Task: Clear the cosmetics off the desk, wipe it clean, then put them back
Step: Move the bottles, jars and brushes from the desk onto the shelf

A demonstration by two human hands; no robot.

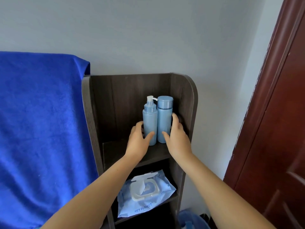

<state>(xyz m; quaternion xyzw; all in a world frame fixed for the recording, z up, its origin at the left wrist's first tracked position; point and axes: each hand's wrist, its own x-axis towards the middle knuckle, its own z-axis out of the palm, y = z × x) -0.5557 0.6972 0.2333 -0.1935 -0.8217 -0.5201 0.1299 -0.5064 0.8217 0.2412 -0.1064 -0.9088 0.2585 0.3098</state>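
left grip (pixel 138 142): bare, no glove | right grip (pixel 177 139): bare | forearms: bare, sleeveless

a: what's left of the shelf?
b: a blue towel (pixel 36 129) draped over something, against a pale wall (pixel 148 33).
a: and right?
b: a dark red door (pixel 280 129), with a blue bin (pixel 191 219) low down.

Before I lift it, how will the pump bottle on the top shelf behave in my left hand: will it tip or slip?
The pump bottle is tall and narrow, so a sideways push could probably tip it against the capped bottle touching it. Its smooth plastic wall may be slippery. The left hand already curls around its lower part, which seems a steady grip.
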